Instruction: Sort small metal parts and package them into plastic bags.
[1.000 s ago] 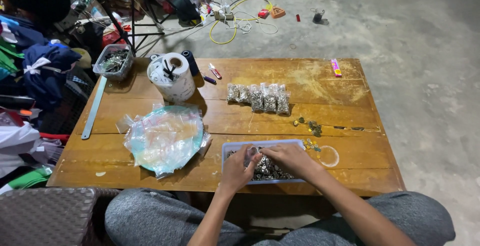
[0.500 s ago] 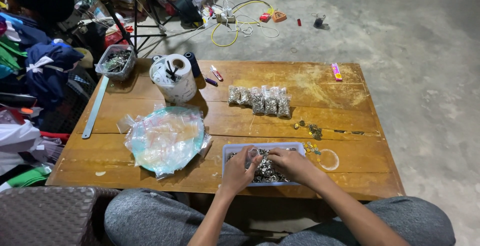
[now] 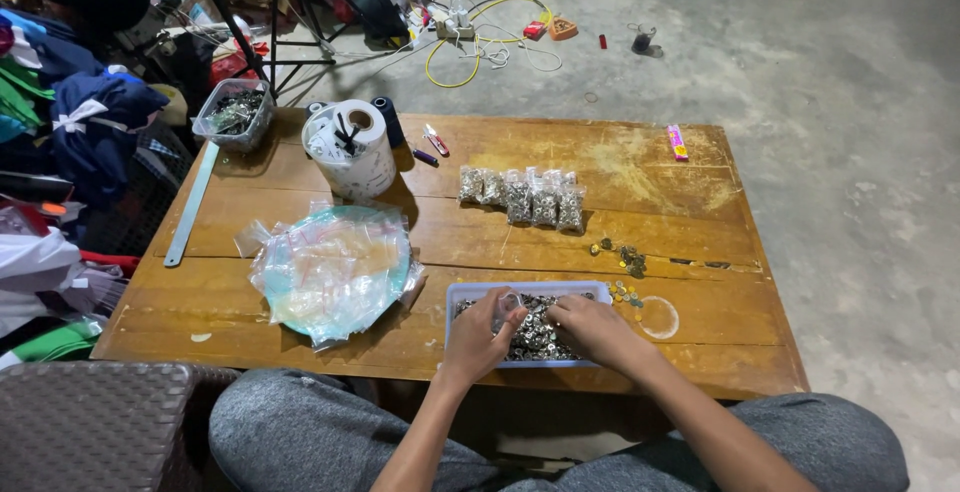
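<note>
A shallow light-blue tray (image 3: 470, 292) full of small metal parts sits at the near edge of a wooden table (image 3: 620, 167). My left hand (image 3: 478, 337) holds a small clear plastic bag (image 3: 507, 304) over the tray's left part. My right hand (image 3: 592, 330) rests in the tray with its fingers pinched among the metal parts (image 3: 535, 332). A row of several small filled clear bags (image 3: 522, 198) lies in the middle of the table. A few loose metal parts (image 3: 622, 255) lie just beyond the tray on the right.
A teal plate under a heap of empty clear bags (image 3: 335, 267) lies at the left. Behind it stand a white bucket with tools (image 3: 350, 152), a clear box of parts (image 3: 233, 112) and a metal ruler (image 3: 192, 204). A pink lighter (image 3: 677, 142) lies far right. Clothes pile up left.
My hands have stayed over the tray. The left hand has lifted slightly with the small bag, and the right hand's fingers have dug further into the metal parts.
</note>
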